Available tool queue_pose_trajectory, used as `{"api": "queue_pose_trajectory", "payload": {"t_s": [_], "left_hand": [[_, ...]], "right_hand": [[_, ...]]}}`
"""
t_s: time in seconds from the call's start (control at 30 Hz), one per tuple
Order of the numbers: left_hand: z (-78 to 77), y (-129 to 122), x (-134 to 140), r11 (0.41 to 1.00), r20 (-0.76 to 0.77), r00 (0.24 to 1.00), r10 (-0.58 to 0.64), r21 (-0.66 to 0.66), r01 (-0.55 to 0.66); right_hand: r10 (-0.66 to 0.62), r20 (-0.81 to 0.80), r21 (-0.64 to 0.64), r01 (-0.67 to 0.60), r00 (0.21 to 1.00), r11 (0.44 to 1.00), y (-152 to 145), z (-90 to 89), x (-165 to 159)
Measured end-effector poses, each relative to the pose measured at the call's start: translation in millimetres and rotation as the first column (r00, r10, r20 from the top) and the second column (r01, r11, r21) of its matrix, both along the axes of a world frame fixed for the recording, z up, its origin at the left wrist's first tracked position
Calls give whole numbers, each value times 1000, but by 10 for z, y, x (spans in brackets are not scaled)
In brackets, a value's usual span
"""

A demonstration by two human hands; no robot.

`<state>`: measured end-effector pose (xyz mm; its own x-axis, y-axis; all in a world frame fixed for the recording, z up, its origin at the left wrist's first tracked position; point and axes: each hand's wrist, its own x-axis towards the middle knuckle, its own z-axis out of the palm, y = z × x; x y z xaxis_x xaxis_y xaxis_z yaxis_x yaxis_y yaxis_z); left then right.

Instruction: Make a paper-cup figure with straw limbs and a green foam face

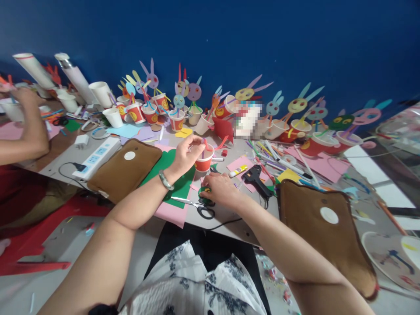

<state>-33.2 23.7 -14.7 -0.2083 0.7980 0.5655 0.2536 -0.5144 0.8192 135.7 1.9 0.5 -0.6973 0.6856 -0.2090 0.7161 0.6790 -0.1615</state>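
Note:
My left hand [187, 154] is closed in a pinch at the rim of a red and white paper cup [203, 164]. Its fingertips are at a purple strip [204, 147] that stands up in the cup beside red strips. Lower and to the right, my right hand [220, 189] has its fingers curled over a round green paper piece [206, 195] with yellow and red marks, partly hidden by the fingers. Just below that hand lie scissors [197, 204] with black handles. Green paper [179, 188] and pink paper [172, 215] spread under my left forearm.
Finished paper-cup rabbits [177, 114] line the blue wall. A black glue gun [257, 180], a yellow glue stick [238, 171] and several pens lie to the right. Brown cushions [323, 232] flank the work area. A power strip [98, 157] and a co-worker's arm [29, 127] are left.

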Motion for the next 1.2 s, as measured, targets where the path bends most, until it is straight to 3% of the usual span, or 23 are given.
{"api": "queue_pose_trajectory", "payload": {"t_s": [0.43,0.6,0.73,0.8,0.87,0.93,0.97,1.07,1.2], "left_hand": [[-1,8,2,999,33,998,46,8,-46],[17,9,-6,998,49,997,57,11,-57],[19,16,-5,998,52,997,64,9,-65],[23,12,1,997,50,996,73,15,-74],[25,4,14,998,65,996,55,18,-56],[22,-4,30,1000,101,995,-2,-1,2],[18,-7,37,999,121,992,-35,-19,37],[8,-6,45,990,165,981,-105,-81,119],[10,17,22,981,229,966,-120,-124,152]], "right_hand": [[13,-57,-66,-17,998,998,13,-26,30],[-15,-200,-267,-39,980,963,151,-92,159],[-63,-303,-362,-53,951,931,271,-23,225],[-88,-321,-299,-13,943,954,353,49,292],[-107,-257,-79,89,960,993,452,107,384],[-181,-91,196,196,979,961,551,123,476],[-207,2,269,199,978,942,595,111,511],[-216,169,314,155,962,937,690,23,555],[-187,154,311,132,970,941,770,-71,542]]}}
